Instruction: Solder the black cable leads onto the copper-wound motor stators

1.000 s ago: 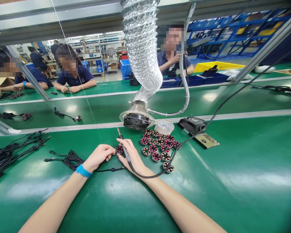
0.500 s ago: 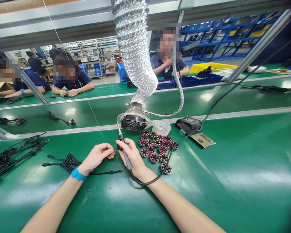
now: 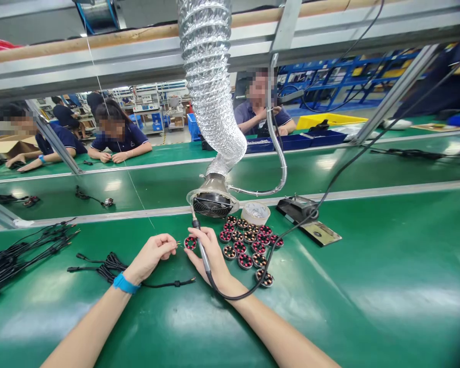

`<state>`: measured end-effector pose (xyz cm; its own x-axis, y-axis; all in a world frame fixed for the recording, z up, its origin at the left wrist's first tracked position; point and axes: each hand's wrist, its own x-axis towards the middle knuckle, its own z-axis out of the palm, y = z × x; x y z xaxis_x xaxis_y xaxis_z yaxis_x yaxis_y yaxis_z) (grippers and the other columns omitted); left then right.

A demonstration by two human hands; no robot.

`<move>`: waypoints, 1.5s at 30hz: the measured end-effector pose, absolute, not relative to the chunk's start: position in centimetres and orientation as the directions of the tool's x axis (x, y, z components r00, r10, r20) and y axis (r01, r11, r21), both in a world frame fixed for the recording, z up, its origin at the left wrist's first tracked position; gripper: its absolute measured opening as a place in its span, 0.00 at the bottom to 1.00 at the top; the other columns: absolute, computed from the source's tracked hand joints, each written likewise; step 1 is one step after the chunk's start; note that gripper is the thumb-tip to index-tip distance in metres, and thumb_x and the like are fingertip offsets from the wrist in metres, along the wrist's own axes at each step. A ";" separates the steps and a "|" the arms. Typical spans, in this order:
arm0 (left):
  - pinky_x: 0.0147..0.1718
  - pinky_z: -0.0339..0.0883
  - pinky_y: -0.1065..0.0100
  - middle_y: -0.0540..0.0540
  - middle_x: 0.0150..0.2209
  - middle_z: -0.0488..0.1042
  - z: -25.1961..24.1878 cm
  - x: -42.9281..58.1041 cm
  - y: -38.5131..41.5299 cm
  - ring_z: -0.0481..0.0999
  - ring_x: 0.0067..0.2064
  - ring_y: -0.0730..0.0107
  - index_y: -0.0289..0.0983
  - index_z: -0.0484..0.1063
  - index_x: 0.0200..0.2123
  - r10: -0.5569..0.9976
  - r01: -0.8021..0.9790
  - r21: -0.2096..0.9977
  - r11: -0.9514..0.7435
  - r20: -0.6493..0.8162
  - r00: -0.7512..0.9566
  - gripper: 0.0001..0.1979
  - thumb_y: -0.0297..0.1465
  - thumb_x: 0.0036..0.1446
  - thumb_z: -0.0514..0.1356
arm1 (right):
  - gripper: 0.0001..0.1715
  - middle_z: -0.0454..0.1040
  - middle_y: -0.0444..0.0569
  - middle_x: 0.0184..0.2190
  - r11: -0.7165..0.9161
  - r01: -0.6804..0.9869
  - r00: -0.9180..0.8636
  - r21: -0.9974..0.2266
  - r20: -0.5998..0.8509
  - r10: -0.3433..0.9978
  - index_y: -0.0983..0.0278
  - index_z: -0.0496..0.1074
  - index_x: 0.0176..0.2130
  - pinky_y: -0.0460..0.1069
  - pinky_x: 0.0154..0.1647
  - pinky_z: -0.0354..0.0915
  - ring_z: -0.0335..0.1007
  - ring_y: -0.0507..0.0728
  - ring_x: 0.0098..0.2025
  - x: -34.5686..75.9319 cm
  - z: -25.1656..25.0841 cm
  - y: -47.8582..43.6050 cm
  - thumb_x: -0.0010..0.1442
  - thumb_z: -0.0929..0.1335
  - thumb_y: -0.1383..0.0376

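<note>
The left hand (image 3: 149, 255) pinches wire tips (image 3: 178, 244) at nine o'clock of a coil (image 3: 190, 242); the right hand (image 3: 211, 254) grips the soldering iron (image 3: 198, 237) (tip raised). The joint looks unsoldered; the coil pile (image 3: 249, 244) lies at three o'clock.

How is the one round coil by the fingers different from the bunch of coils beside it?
The single coil sits alone between the left hand, pinching a wire, and right hand; the bunch of coils lies packed together, right of both hands. The single coil is at the right hand's fingertips, near the soldering iron it grips; the bunch is untouched. Both are round, with red and copper windings.
</note>
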<state>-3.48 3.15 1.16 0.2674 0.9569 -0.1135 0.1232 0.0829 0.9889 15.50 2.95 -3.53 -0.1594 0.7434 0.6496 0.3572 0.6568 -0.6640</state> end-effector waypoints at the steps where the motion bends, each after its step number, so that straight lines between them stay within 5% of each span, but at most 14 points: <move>1: 0.23 0.44 0.71 0.52 0.25 0.68 1.1 -3.5 3.2 0.54 0.22 0.79 0.35 0.70 0.28 0.959 0.115 0.990 0.083 -0.111 0.260 0.13 0.39 0.54 0.63 | 0.33 0.62 0.50 0.49 0.655 0.349 -0.156 -0.670 0.647 0.746 0.56 0.62 0.60 0.54 0.55 0.70 0.71 0.57 0.48 15.5 -3.5 3.0 0.59 0.69 0.75; 15: 0.31 0.62 0.69 0.47 0.29 0.76 1.3 -3.6 3.1 0.69 0.28 0.72 0.35 0.77 0.32 0.970 0.225 0.974 0.001 -0.056 0.237 0.14 0.41 0.51 0.67 | 0.34 0.61 0.51 0.50 0.650 0.331 -0.155 -0.684 0.640 0.753 0.56 0.62 0.60 0.55 0.55 0.70 0.71 0.57 0.49 15.6 -3.6 3.1 0.58 0.68 0.76; 19: 0.48 0.65 0.63 0.40 0.45 0.79 2.8 -4.7 3.0 0.76 0.46 0.60 0.38 0.80 0.36 0.939 0.448 0.850 -0.277 0.140 0.315 0.11 0.39 0.56 0.63 | 0.30 0.61 0.51 0.49 0.625 0.361 -0.177 -0.692 0.607 0.775 0.57 0.61 0.60 0.56 0.52 0.71 0.73 0.57 0.46 15.7 -4.8 3.3 0.60 0.66 0.74; 21: 0.51 0.64 0.63 0.41 0.49 0.77 4.0 -6.9 3.9 0.75 0.50 0.59 0.39 0.79 0.43 0.940 0.561 0.755 -0.340 0.262 0.217 0.13 0.38 0.57 0.62 | 0.29 0.61 0.51 0.48 0.617 0.381 -0.169 -0.688 0.604 0.779 0.58 0.62 0.59 0.55 0.48 0.73 0.74 0.57 0.43 15.6 -5.6 3.7 0.60 0.66 0.72; 25: 0.45 0.67 0.66 0.43 0.41 0.80 6.3 -15.4 8.3 0.77 0.42 0.62 0.38 0.77 0.46 0.944 0.861 0.508 0.032 0.268 -0.193 0.16 0.38 0.62 0.55 | 0.27 0.62 0.51 0.47 0.611 0.420 -0.147 -0.672 0.614 0.776 0.58 0.63 0.58 0.56 0.47 0.73 0.74 0.57 0.42 15.3 -6.6 4.2 0.60 0.67 0.68; 33: 0.56 0.56 0.51 0.28 0.57 0.69 5.7 -29.4 16.4 0.62 0.61 0.38 0.31 0.72 0.51 0.856 0.870 0.296 0.396 0.224 -0.466 0.26 0.30 0.45 0.62 | 0.26 0.63 0.53 0.48 0.575 0.520 -0.154 -0.631 0.593 0.790 0.56 0.63 0.59 0.57 0.49 0.73 0.74 0.61 0.46 15.1 -5.6 3.5 0.62 0.66 0.65; 39: 0.54 0.58 0.51 0.36 0.42 0.79 3.9 -31.1 19.6 0.69 0.55 0.41 0.35 0.76 0.41 0.864 0.859 0.316 0.404 0.178 -0.472 0.15 0.33 0.49 0.61 | 0.28 0.63 0.54 0.49 0.584 0.526 -0.172 -0.618 0.595 0.785 0.54 0.62 0.60 0.55 0.47 0.74 0.75 0.60 0.46 15.4 -5.3 3.8 0.61 0.66 0.67; 45: 0.47 0.67 0.60 0.38 0.39 0.81 4.4 -29.4 20.5 0.76 0.48 0.51 0.33 0.78 0.40 0.930 0.829 0.513 0.223 0.143 -0.338 0.17 0.38 0.52 0.60 | 0.29 0.62 0.54 0.49 0.579 0.518 -0.184 -0.630 0.579 0.795 0.54 0.61 0.60 0.55 0.48 0.74 0.74 0.60 0.47 15.4 -5.3 3.9 0.61 0.66 0.69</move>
